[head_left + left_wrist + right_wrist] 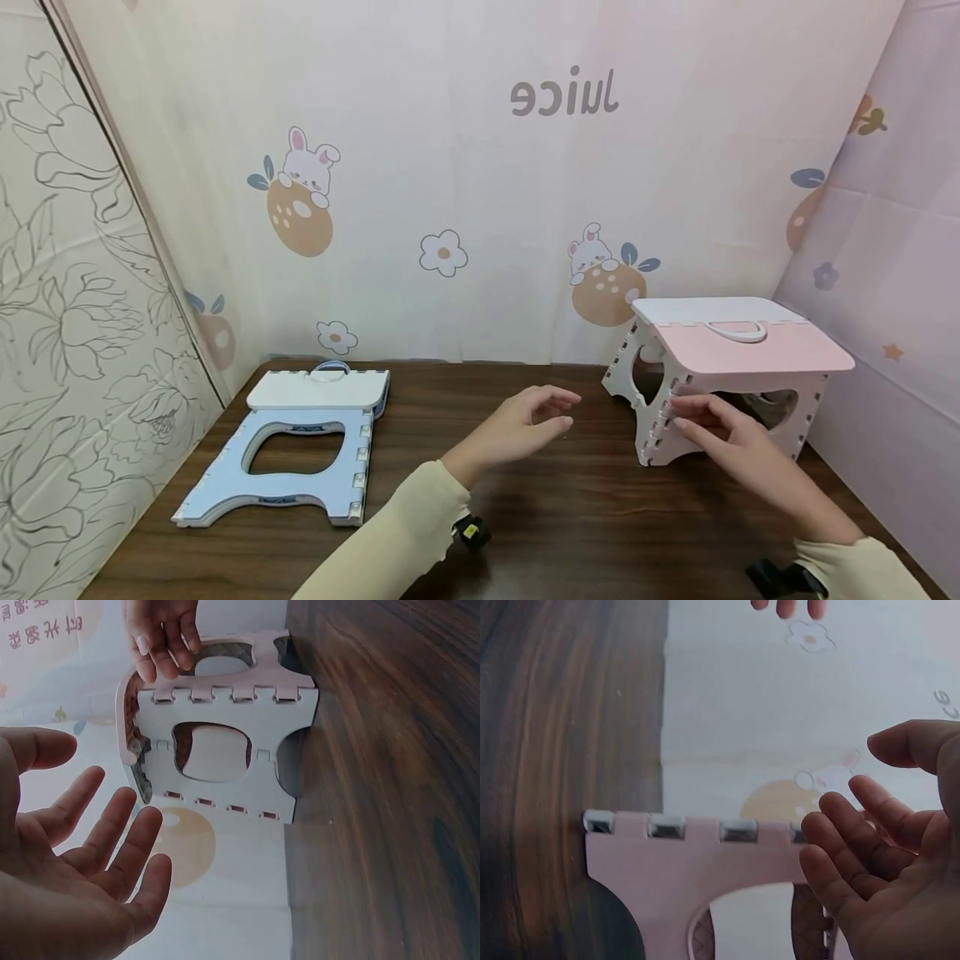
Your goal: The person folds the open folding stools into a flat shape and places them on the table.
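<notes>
A pink and white folding stool [757, 348] stands unfolded on its legs at the right of the table, its carry handle lying on the seat. My right hand [738, 446] is in front of its near left leg corner, thumb and fingers loosely bent and holding nothing; whether the fingertips touch the leg I cannot tell. My left hand [517, 429] hovers over the middle of the table, palm turned towards the stool, holding nothing. In the left wrist view, the stool's white side [225, 735] with its oval cutout faces my spread left fingers.
A blue and white folding stool [300, 442] lies folded flat at the table's left. The brown wood-grain table [570, 517] meets a printed cloth backdrop [442, 167] at its back edge. More cloth hangs along the left and right sides.
</notes>
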`<act>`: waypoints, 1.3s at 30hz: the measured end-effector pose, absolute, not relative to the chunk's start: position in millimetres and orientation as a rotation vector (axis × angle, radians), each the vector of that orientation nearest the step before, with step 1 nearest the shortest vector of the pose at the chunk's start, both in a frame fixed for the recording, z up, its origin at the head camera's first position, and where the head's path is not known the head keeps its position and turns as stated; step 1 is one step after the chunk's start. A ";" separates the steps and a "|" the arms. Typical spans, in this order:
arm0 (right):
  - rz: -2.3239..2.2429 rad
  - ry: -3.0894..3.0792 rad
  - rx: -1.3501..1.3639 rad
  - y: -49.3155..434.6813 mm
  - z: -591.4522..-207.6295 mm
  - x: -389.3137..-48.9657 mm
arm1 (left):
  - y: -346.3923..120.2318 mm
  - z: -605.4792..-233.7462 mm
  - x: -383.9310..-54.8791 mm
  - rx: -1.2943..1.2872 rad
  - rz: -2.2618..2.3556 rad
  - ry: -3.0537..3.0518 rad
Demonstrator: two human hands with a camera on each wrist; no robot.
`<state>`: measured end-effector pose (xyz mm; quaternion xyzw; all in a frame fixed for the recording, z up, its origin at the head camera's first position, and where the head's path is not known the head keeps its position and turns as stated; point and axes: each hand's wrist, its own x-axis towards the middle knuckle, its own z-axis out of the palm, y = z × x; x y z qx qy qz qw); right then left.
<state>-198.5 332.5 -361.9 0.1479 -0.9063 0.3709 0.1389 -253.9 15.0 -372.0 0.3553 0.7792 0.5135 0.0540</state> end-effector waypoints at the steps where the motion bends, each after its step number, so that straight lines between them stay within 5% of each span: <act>1: 1.071 -2.616 0.432 335.0 -360.9 -197.7 | 17.2 -371.1 -253.5 1.083 1.566 2.361; 39: 1.202 -2.364 0.177 415.9 -344.7 -185.9 | 99.9 -339.0 -255.1 1.053 1.586 2.320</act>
